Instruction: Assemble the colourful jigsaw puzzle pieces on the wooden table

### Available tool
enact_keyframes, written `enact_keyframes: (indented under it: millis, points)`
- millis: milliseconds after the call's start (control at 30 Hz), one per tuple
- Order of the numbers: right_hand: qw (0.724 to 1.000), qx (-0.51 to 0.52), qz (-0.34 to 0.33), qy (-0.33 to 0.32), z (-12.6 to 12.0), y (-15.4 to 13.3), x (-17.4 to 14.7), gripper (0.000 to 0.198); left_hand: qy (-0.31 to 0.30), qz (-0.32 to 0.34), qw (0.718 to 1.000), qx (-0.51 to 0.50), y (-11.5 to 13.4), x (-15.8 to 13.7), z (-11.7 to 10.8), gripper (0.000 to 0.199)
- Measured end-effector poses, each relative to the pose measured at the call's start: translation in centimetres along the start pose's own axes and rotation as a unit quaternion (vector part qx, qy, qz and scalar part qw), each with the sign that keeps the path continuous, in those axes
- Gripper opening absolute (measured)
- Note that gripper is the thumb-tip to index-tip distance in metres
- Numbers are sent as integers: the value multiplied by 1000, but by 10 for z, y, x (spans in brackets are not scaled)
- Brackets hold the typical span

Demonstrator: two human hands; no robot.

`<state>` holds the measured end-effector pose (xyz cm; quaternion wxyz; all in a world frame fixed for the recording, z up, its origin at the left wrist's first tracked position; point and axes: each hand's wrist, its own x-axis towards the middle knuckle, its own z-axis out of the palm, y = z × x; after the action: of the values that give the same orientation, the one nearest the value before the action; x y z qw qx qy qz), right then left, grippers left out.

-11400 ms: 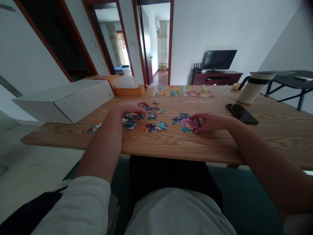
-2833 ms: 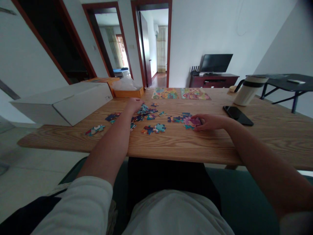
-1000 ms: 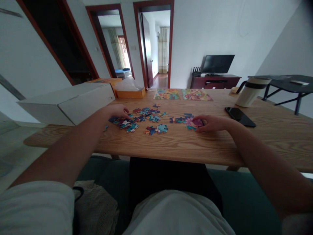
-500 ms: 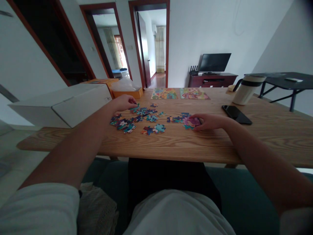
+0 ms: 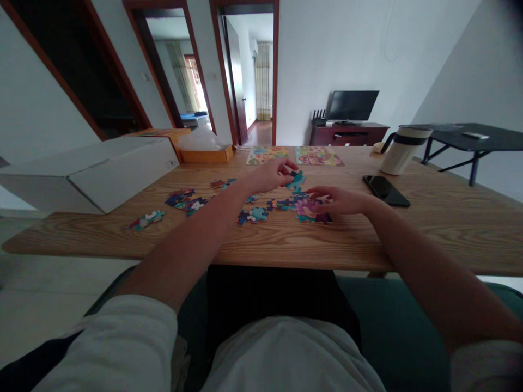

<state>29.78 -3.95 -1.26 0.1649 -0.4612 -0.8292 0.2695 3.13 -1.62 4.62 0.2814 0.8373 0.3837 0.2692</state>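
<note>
My left hand (image 5: 273,175) reaches across the middle of the table, its fingers pinched on a teal puzzle piece (image 5: 297,181) just beyond the joined pieces. Beside it, my right hand (image 5: 341,200) rests with fingers stretched and apart over the right side of a joined puzzle section (image 5: 304,209), which is pink, teal and dark blue. A short row of joined pieces (image 5: 281,204) runs leftward from that section. Loose puzzle pieces (image 5: 186,201) lie in a pile to the left, partly hidden behind my left forearm. A small joined cluster (image 5: 253,215) sits nearer me.
A white box (image 5: 122,169) stands on the left, by an orange box tray (image 5: 208,155) with clear plastic. Two colourful picture sheets (image 5: 318,156) lie at the far edge. To the right are a black phone (image 5: 386,190) and a white mug with a dark handle (image 5: 404,149).
My left hand has moved right from the loose pile to the joined section, carrying a teal piece. My right hand's fingers have loosened and more of the pink section shows.
</note>
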Motion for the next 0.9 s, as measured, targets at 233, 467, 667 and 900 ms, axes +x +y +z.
enact_keyframes:
  millis: [233,467,667,900]
  points:
    - [975,156,-67,143,-6,1,9,33,-24,74,997,18,7,25,37,22]
    - [965,215,-32,146,0,-3,12,36,-22,67,997,17,-12,31,57,30]
    - [966,183,-8,183,7,10,24,34,72,28,994,74,-23,31,70,45]
    - [970,112,94,195,13,34,34,10,-50,66,963,256,-34,21,73,41]
